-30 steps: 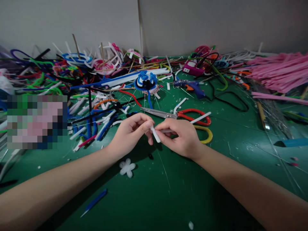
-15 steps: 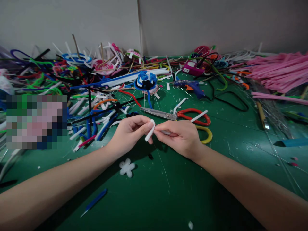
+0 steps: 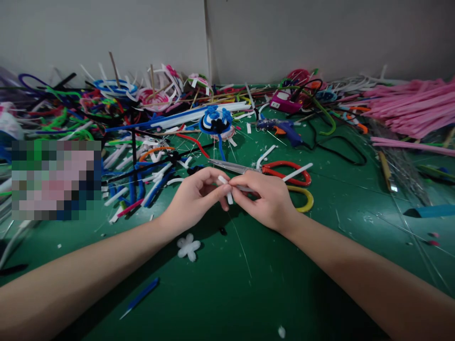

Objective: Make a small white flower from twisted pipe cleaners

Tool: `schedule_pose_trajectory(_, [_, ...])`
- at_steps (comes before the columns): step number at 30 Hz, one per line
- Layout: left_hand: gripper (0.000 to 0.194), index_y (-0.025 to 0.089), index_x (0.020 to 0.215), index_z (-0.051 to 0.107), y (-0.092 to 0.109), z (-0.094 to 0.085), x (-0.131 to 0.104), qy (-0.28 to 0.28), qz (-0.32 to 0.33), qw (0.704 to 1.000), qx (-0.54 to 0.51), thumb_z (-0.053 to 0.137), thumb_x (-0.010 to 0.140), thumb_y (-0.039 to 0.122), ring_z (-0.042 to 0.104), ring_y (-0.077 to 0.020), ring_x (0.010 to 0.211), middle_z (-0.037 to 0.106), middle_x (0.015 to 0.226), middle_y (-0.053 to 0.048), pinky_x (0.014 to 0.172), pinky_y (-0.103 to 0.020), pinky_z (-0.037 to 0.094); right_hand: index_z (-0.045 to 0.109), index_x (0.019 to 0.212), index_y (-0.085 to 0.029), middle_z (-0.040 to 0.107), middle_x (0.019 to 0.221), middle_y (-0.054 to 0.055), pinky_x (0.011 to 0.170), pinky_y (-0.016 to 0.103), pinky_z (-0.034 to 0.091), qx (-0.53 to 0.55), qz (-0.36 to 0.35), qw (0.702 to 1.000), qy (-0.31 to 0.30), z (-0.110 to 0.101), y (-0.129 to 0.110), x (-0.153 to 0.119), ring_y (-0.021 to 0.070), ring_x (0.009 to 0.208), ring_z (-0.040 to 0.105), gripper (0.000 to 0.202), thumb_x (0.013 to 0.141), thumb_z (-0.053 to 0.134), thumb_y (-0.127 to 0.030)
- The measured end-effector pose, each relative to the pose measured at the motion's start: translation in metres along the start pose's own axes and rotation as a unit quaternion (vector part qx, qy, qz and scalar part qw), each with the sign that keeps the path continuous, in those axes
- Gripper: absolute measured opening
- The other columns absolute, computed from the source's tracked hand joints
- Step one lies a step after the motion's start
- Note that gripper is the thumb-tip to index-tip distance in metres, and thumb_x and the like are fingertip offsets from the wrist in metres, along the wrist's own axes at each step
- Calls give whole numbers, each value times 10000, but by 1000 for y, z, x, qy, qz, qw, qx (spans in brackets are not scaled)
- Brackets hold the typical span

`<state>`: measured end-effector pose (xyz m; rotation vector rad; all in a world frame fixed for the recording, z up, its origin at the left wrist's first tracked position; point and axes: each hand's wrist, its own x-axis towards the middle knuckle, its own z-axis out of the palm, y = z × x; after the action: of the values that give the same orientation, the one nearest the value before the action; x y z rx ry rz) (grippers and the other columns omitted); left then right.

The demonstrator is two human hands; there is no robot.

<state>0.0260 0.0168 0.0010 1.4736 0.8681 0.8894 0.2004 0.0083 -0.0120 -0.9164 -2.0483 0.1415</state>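
Observation:
Between my fingers, above the green table, is a white pipe cleaner (image 3: 230, 198) with its near end bent into short pieces. My left hand (image 3: 194, 196) pinches the bent end between thumb and fingers. My right hand (image 3: 265, 196) is closed on the same strip, whose long tail sticks out past the knuckles to the right. Behind my hands lie scissors (image 3: 287, 171) with one red and one yellow handle loop, the blades partly hidden by my right hand. A white five-petal flower (image 3: 188, 247) lies on the table below my left wrist.
A blue pen-like tool (image 3: 139, 298) lies at the front left. Cut pipe cleaner scraps (image 3: 156, 180) are heaped on the left. Behind are a blue-and-white flower piece (image 3: 215, 121), a blue glue gun (image 3: 289, 132) with a black cord, and a pink pipe cleaner bundle (image 3: 415, 106) at the right.
The white pipe cleaner's bent end has turned in my fingers, with short pieces now pointing up and down. My right fingers have moved slightly up and closer to my left thumb.

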Motion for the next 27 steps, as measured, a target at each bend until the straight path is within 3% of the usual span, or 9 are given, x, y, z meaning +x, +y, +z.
schedule_pose_trajectory(5, [55,139,825,577,0,0,1,37,-10,999,0,628,808,150,624,-67,527,609,691,29,532,-163,511,649,895,-135,668,766,25,584,221,436,-5,12,1000,-25,0,-1,1,94,626,574,111,849,549,-152])
schedule_pose_trajectory(10, [41,127,815,614,0,0,1,66,-12,997,38,640,802,156,577,-44,482,592,605,38,488,-134,466,633,905,-137,678,830,50,696,263,459,-42,-9,999,-8,-1,0,0,139,770,601,107,866,533,-135])
schedule_pose_trajectory(20, [105,138,703,623,1,-3,-3,58,-5,987,152,648,787,195,524,-62,419,573,467,42,424,-157,403,599,850,-167,644,775,22,728,330,378,-118,-54,991,-27,-2,-1,4,159,739,531,124,907,490,-156])
schedule_pose_trajectory(23, [138,145,702,621,1,-3,-4,57,2,986,156,662,787,246,578,-86,463,618,503,21,459,-175,445,579,862,-181,645,802,19,753,326,369,-95,-38,994,-39,-2,-2,3,155,753,531,109,910,484,-159])
schedule_pose_trajectory(27, [81,155,833,624,-1,-2,-2,46,14,995,88,639,810,231,674,-132,602,697,655,-12,588,-225,543,544,871,-186,624,798,18,765,317,367,-43,12,998,-37,-2,-2,4,143,736,538,90,912,470,-154])
